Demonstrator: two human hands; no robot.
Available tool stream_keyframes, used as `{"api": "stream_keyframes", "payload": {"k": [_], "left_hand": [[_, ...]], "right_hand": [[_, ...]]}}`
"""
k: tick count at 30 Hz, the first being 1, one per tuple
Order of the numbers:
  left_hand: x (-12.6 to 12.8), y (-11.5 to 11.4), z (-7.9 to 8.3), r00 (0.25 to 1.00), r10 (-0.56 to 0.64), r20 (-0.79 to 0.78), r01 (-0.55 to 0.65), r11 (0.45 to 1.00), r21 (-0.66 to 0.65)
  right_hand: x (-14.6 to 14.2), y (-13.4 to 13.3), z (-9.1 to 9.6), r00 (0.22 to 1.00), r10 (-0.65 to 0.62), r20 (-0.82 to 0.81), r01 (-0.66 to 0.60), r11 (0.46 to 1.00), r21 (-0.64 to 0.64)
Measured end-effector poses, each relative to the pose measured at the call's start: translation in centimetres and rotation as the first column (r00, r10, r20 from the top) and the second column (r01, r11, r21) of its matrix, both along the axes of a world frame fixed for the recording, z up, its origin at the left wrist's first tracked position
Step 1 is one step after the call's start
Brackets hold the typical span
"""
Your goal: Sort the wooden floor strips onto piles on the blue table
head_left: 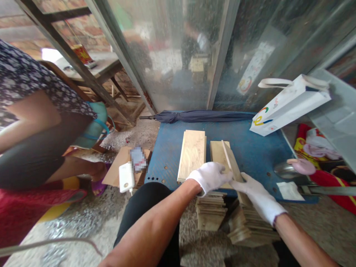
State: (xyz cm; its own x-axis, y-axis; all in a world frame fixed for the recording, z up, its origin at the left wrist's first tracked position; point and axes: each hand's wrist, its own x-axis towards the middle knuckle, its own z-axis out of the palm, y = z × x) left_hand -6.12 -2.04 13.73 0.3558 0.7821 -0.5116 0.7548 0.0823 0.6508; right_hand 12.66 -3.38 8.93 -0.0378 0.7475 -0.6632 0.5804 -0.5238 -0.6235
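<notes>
Closest to me are the person's two bare forearms and a black-trousered knee (147, 218), reaching out to two white-gloved hands. The left hand (210, 177) is curled over the near end of a thin wooden board (232, 167), which stands tilted on its edge; the right hand (257, 194) is closed along the same board from the right side, fingers spread along its face. So the board sits between both hands, gripped by each, above the near edge of the blue counter (250, 148).

On the counter I count two flat stacks of pale boards: one to the left (192, 154), clear of the hands, and one (218, 152) just behind the tilted board. Below the counter edge, on the floor, two more piles of boards (211, 213) lie under the hands.

One folded dark umbrella (200, 116) lies along the far edge. One white paper bag (289, 105) carries a coloured letter "e"; other print is too small to read. One white power bank (126, 178) rests on cardboard. Another person (36, 129) crouches at left.
</notes>
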Motion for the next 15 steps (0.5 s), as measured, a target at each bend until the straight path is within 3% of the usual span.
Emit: {"api": "stream_keyframes", "payload": {"k": [3,5,8,10,12,15], "left_hand": [[-0.1,0.2,-0.5,0.975,0.202,0.092,-0.195,0.978,-0.075],[-0.1,0.2,-0.4,0.927,0.327,0.181,-0.299,0.939,-0.167],[0.1,0.1,0.2,0.752,0.560,0.347,-0.443,0.820,-0.363],[0.2,0.1,0.5,0.629,0.682,0.374,-0.523,0.726,-0.446],[0.2,0.2,0.5,0.584,0.728,0.360,-0.580,0.684,-0.443],[0.0,0.3,0.2,0.622,0.702,0.347,-0.582,0.710,-0.395]], "right_hand": [[-0.2,-2.4,1.7,0.996,-0.016,0.093,0.013,0.999,0.030],[-0.9,-4.0,1.9,0.986,-0.021,0.168,0.001,0.993,0.121],[-2.0,-6.2,1.4,0.961,-0.038,0.273,-0.046,0.955,0.294],[-2.7,-7.2,0.8,0.954,-0.020,0.299,-0.094,0.928,0.360],[-2.9,-7.5,0.1,0.956,-0.011,0.294,-0.106,0.919,0.380],[-2.4,-6.5,-0.9,0.985,-0.013,0.174,-0.055,0.923,0.380]]}}
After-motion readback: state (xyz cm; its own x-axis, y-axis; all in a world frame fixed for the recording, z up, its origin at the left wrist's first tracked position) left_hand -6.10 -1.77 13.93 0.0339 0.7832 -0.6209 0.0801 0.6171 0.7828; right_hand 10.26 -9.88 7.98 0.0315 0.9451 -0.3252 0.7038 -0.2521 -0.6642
